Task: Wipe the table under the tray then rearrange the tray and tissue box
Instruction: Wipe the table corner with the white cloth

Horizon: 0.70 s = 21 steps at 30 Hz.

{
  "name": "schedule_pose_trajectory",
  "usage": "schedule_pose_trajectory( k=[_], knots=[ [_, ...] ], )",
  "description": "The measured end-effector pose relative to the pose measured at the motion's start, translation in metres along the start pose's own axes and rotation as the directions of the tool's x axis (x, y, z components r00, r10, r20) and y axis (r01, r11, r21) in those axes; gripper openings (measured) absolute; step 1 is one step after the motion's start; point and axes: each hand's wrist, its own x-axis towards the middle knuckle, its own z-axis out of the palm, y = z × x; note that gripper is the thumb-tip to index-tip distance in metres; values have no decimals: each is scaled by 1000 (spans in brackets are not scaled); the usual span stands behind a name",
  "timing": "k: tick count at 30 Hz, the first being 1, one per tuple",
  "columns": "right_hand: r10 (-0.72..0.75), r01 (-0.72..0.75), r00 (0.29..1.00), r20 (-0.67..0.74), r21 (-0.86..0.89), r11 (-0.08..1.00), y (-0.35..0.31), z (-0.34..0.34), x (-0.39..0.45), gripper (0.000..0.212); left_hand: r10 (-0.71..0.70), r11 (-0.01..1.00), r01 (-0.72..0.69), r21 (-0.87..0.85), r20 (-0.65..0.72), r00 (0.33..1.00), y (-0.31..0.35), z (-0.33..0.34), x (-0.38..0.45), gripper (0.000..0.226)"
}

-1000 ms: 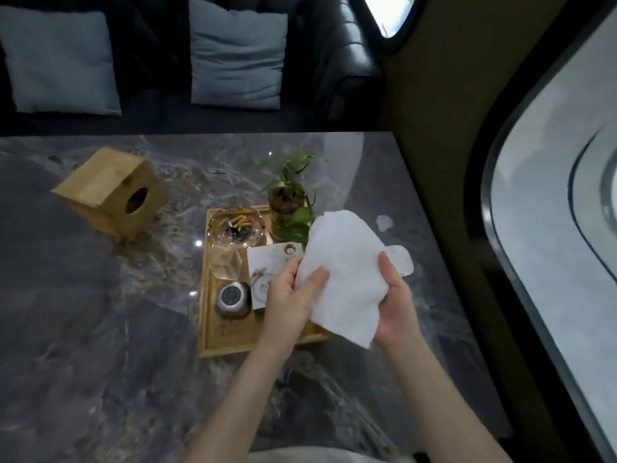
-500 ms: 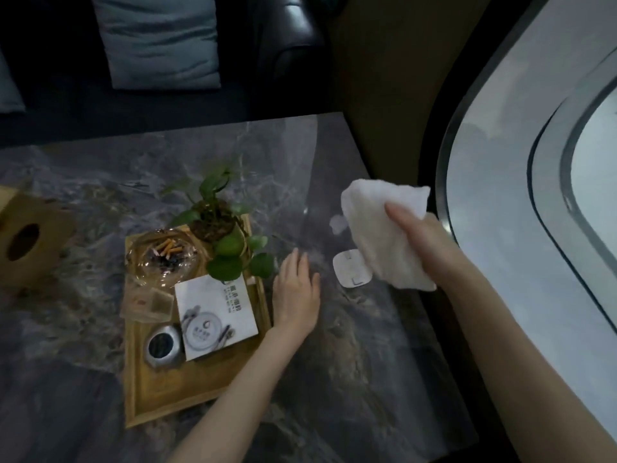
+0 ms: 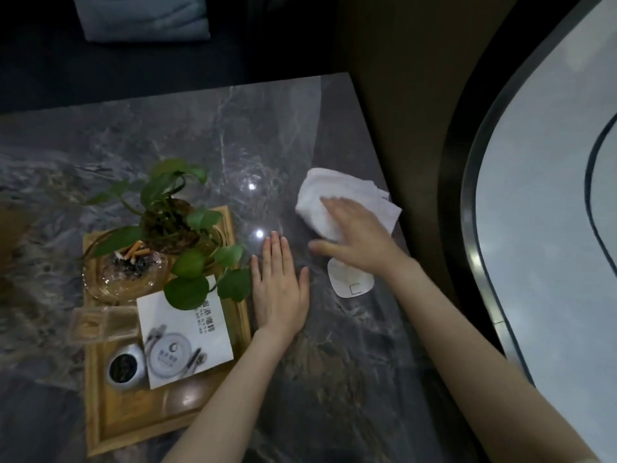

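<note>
My right hand (image 3: 359,235) presses the cloth (image 3: 337,198) flat, grip open; left hand (image 3: 278,289) lies open just beside the tray (image 3: 133,416). I could knock the white card (image 3: 350,282) beneath my wrist off the counter (image 3: 334,362).

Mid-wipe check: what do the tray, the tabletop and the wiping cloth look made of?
Tray: light wood or bamboo, by its yellow-brown grain and raised rim. Table: polished grey veined stone or a lookalike; it mirrors light spots. Cloth under the right hand: soft white fabric, rumpled.
</note>
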Motion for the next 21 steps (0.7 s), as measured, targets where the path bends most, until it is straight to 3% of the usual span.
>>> schedule_pose_trajectory(
  k=[1, 2, 4, 6, 12, 21],
  knots=[
    [11, -12, 999, 31, 21, 1000, 1, 11, 0, 69, -3, 1000, 3, 0, -1, 1000, 0, -1, 0, 64],
    [22, -21, 999, -27, 47, 999, 1, 20, 0, 64, -7, 1000, 7, 0, -4, 1000, 1, -1, 1, 64],
    [50, -29, 963, -266, 81, 996, -3, 31, 5, 49, -14, 1000, 14, 10, -5, 1000, 2, -1, 0, 64],
    [60, -54, 925, -374, 27, 998, -8, 39, 15, 48, -16, 1000, 16, 25, -3, 1000, 3, -2, 0, 65],
    [152, -191, 963, -221, -167, 967, 6, 70, 26, 83, -24, 1000, 24, 5, 7, 1000, 3, -1, 1, 63],
    [47, -95, 986, -157, -309, 946, 52, 43, 33, 70, -22, 999, 22, -48, 1, 1000, 3, -3, 0, 62]
  ],
)
